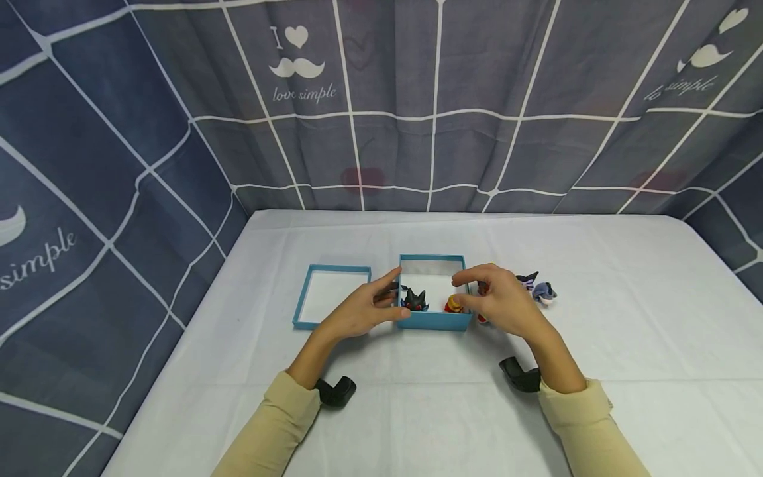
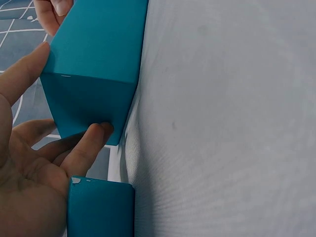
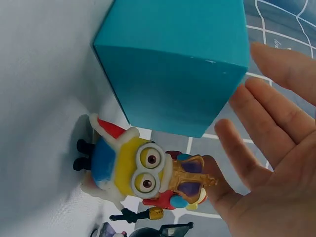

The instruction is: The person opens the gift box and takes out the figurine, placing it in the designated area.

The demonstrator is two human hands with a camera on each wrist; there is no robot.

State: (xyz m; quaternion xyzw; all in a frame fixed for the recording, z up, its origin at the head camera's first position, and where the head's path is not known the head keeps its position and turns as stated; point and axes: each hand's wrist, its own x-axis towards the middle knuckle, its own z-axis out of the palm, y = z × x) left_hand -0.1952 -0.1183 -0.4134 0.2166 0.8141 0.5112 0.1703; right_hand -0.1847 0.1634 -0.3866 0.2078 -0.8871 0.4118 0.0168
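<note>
A blue box (image 1: pixel 434 321) with a white inside stands open-topped on the table. Inside it are a black figurine (image 1: pixel 414 300) with pointed ears, at the left, and a red-and-yellow figurine (image 1: pixel 453 305), at the right. My left hand (image 1: pixel 360 309) touches the box's left end, fingertips on its side wall and thumb at the front corner. My right hand (image 1: pixel 505 301) is over the box's right end, fingers spread, holding nothing visible; its thumb partly covers the red-and-yellow figurine. Beside the box, a crowned minion figurine (image 3: pixel 136 168) stands below this hand.
The box's blue-rimmed lid (image 1: pixel 328 295) lies left of the box, inside up. Right of my right hand are a purple-and-black figurine (image 1: pixel 527 281) and a grey-blue figurine (image 1: pixel 544 293). A white cloth covers the table (image 1: pixel 417 411); a grid-patterned curtain (image 1: pixel 393 152) hangs behind.
</note>
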